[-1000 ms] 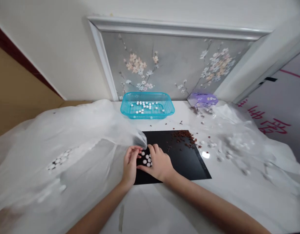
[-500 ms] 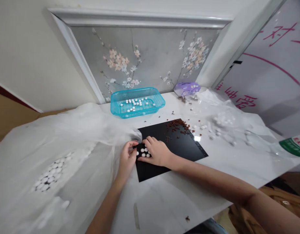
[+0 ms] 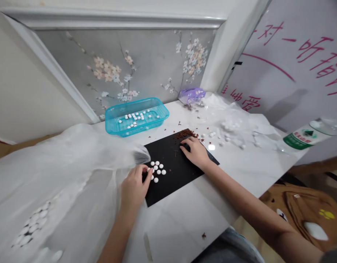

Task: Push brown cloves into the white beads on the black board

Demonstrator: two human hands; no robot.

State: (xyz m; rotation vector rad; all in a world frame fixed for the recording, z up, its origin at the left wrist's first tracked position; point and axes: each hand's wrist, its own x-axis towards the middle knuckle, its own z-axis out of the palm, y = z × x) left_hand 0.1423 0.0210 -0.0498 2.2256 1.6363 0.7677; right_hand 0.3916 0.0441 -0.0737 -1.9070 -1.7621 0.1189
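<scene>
White round tablets (image 3: 156, 170) dot a matte black square sheet (image 3: 179, 175), beside a turquoise lattice plastic basket (image 3: 135, 131) and a grey wall panel (image 3: 154, 62) patterned with peach-and-white blossoms.

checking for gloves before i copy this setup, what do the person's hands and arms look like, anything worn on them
The left hand and right hand are bare: no gloves, and no ring, watch or bracelet that can be made out. The left forearm and right forearm are bare too. A dark patch in the bottom right corner may be a sleeve edge, but too little shows to tell.
</scene>
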